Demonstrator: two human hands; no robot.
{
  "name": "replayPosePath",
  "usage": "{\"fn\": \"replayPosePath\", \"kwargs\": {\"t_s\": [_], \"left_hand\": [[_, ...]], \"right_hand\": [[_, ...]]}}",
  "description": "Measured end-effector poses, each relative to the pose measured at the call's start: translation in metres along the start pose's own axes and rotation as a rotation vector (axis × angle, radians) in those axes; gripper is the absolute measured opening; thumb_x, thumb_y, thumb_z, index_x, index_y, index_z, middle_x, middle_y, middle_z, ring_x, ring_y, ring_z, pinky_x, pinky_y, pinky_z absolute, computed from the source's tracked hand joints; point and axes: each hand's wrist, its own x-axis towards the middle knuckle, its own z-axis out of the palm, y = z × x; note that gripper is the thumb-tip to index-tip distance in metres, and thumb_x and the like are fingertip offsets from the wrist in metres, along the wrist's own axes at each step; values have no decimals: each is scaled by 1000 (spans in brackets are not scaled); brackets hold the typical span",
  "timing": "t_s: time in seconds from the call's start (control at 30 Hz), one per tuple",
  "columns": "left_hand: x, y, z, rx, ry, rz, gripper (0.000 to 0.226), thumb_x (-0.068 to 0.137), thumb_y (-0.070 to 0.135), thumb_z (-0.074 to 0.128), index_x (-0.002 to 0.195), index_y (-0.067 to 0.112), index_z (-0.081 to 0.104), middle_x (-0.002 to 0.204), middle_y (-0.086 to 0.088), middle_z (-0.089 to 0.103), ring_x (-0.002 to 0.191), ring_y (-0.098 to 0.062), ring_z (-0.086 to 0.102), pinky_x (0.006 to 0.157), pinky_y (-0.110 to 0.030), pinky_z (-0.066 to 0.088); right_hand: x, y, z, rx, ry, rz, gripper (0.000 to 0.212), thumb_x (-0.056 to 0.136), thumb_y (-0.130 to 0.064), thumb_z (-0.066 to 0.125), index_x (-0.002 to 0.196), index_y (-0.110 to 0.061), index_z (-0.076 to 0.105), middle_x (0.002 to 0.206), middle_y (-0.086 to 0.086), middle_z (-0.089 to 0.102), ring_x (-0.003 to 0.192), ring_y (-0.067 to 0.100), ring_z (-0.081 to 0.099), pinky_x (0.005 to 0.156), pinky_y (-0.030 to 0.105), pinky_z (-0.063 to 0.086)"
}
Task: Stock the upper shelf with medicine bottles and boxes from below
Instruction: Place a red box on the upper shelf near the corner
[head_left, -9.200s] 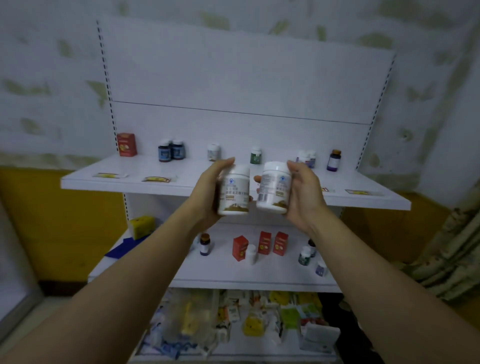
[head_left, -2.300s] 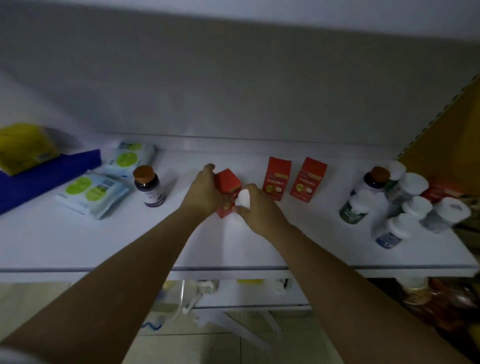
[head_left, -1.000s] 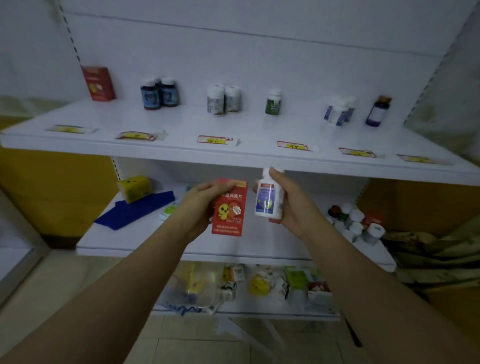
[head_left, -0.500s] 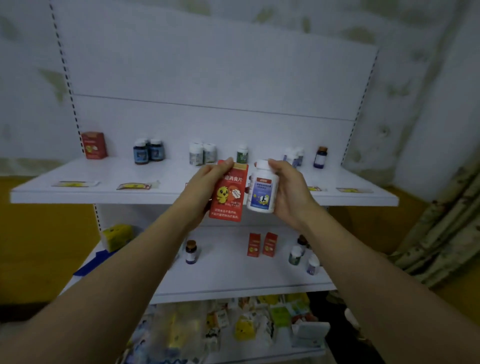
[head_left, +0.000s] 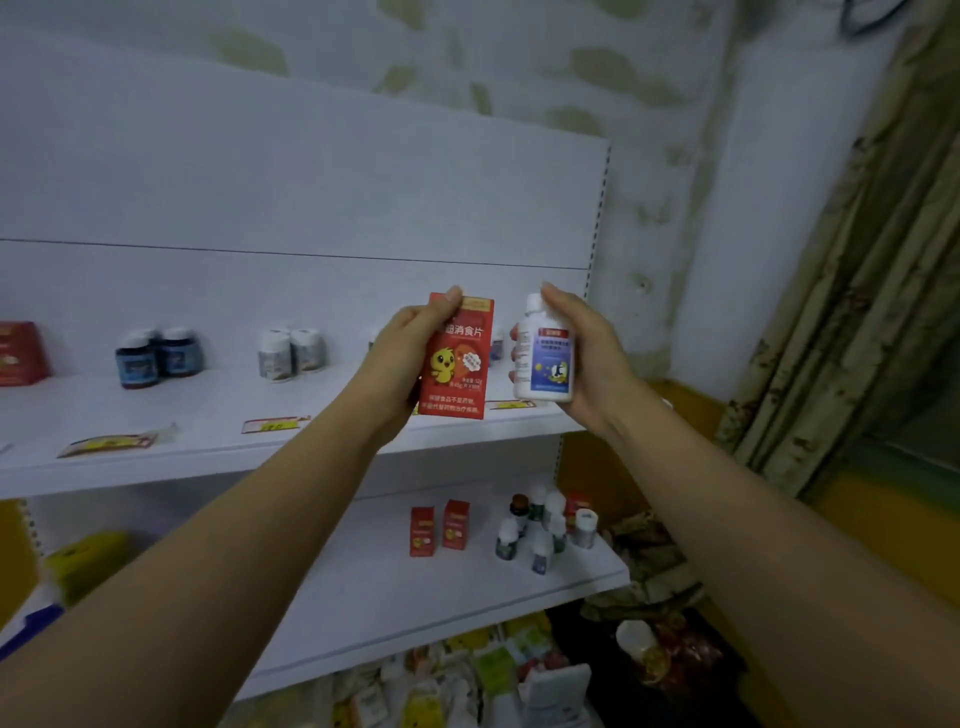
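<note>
Left hand (head_left: 400, 358): closed around a red box (head_left: 457, 358), which is held upright by its left edge, thumb at the top corner.
Right hand (head_left: 584, 353): closed around a white bottle (head_left: 543, 358), which is held upright, fingers wrapped behind it and the thumb over the cap.
Held items: both are raised in front of the upper shelf (head_left: 218, 415), level with its front edge, side by side and just apart; neither is yet set down.
Box writing: large white characters "消食片" can be read, under a yellow band at the top; a yellow chick cartoon is printed below; the smaller lines at the bottom are too fine to be read with confidence.
Bottle label: a blue panel with a red tag at the top and a small figure near the bottom is seen; its text cannot be read.
Done so far: on the upper shelf, left of the red box, two white-capped bottles (head_left: 291, 353), two dark blue bottles (head_left: 156, 356) and a red carton (head_left: 21, 353) at the far left are already lined along the back; yellow price tags (head_left: 272, 423) lie near the front edge.
Left to do: below the upper shelf, on the lower shelf (head_left: 415, 597), two small red boxes (head_left: 439, 525) and a cluster of small bottles (head_left: 545, 525) remain. The task is judged to be partway through.
</note>
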Motion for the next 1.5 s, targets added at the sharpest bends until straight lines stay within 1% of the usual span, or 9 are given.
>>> {"fn": "replayPosePath", "kwargs": {"t_s": [0.1, 0.4, 0.53, 0.67, 0.83, 1.0, 1.17, 1.33, 1.5], "left_hand": [[15, -5, 26, 5, -24, 22, 58, 82, 51, 62, 125, 14, 51, 110, -11, 68, 92, -25, 69, 81, -40, 57], [67, -38, 76, 2, -24, 16, 46, 86, 49, 57, 120, 18, 50, 106, -5, 66, 89, -20, 68, 75, -35, 57], [95, -57, 83, 9, -27, -16, 55, 84, 50, 60, 125, 15, 49, 109, -7, 66, 92, -22, 68, 82, -40, 57], [146, -74, 89, 11, 3, -19, 44, 85, 50, 59, 115, 19, 51, 105, -4, 67, 91, -21, 68, 82, -40, 57], [218, -103, 89, 24, 13, -24, 40, 84, 48, 61, 111, 20, 53, 104, -4, 66, 93, -23, 67, 86, -42, 55], [290, -113, 79, -7, 52, -17, 42, 83, 46, 63, 113, 18, 53, 102, -4, 66, 93, -23, 67, 88, -44, 55], [346, -121, 68, -14, 119, -12, 36, 84, 43, 64, 109, 19, 54, 99, -2, 65, 89, -22, 67, 88, -42, 55], [377, -146, 58, 3, 198, -48, 34, 83, 42, 65, 106, 18, 55, 101, -4, 65, 93, -24, 66, 91, -45, 53], [393, -161, 48, 17, 277, -85, 43, 84, 41, 64, 116, 15, 53, 103, -6, 65, 92, -24, 66, 90, -45, 54]], "right_hand": [[6, -8, -25, -23, 30, -14, 14, 89, -24, 59, 92, -12, 55, 66, 2, 68, 52, 14, 66, 50, 25, 55], [44, -1, -105, -71, 117, -21, 13, 87, -18, 61, 95, -16, 51, 66, 0, 66, 50, 12, 65, 53, 26, 56], [71, 20, -132, -75, 134, 0, 16, 87, -21, 62, 100, -19, 52, 77, 3, 67, 60, 14, 68, 69, 35, 58], [121, 40, -159, -105, 160, 26, 19, 87, -25, 63, 103, -22, 54, 84, 5, 68, 64, 15, 69, 75, 37, 57], [193, 67, -192, -219, 171, 54, 26, 77, -39, 69, 96, -29, 55, 99, 9, 68, 88, 27, 66, 93, 55, 49], [272, 78, -213, -186, 151, 35, 13, 85, -25, 66, 94, -23, 56, 94, 8, 67, 78, 22, 66, 81, 41, 55], [335, 99, -234, -237, 138, 68, 24, 84, -25, 67, 106, -21, 57, 104, 9, 64, 87, 22, 64, 90, 45, 52], [374, 129, -249, -336, 111, 103, 22, 87, -21, 65, 108, -22, 58, 106, 2, 64, 87, 13, 63, 71, 24, 45], [400, 152, -259, -464, 38, 99, 29, 83, -13, 70, 110, -17, 60, 105, 1, 64, 97, 17, 61, 82, 28, 48]]}}
